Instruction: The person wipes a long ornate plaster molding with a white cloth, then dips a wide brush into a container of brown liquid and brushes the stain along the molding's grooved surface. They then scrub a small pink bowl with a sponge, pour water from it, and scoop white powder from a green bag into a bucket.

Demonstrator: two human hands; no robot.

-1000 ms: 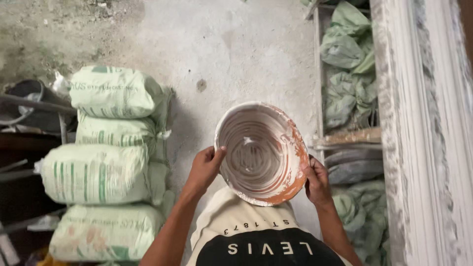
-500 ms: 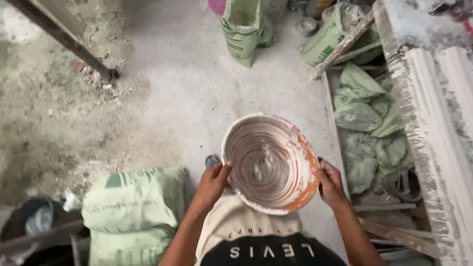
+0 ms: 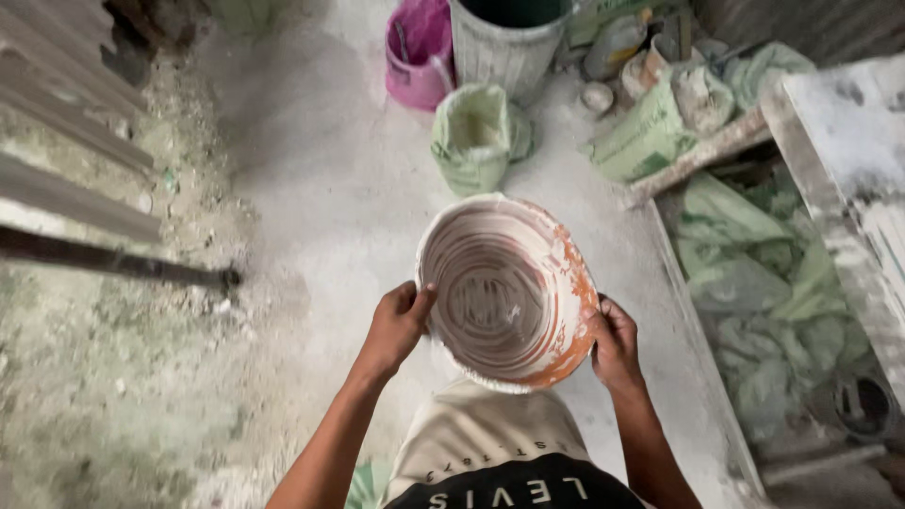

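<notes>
A person carries a round, plaster-caked basin (image 3: 506, 292) at waist height over a dusty grey floor (image 3: 311, 188), both bare hands clamped on its rim from opposite sides. The left hand (image 3: 396, 325) grips the basin's left edge, thumb hooked over the lip and fingers curled underneath; the right hand (image 3: 615, 344) closes on the right edge, with its fingers mostly hidden below the rim. The basin sits squarely between the two hands, directly in front of the person's torso, so neither hand is nearer than the other; its mouth faces up and tips slightly toward the camera. Being round, it has no long axis to speak of, and the grips fall roughly across its widest line. Inside, it appears empty: concentric swirls of dried white residue ring the bowl, and orange plastic shows through along the right wall and lower rim where the coating has worn off. Ahead on the floor stand an open green sack (image 3: 478, 137), a pink bucket (image 3: 419, 52) and a pale ribbed bin (image 3: 504, 47); crumpled green sacks (image 3: 754, 273) lie heaped to the right beside a white-dusted bench (image 3: 848, 151).
</notes>
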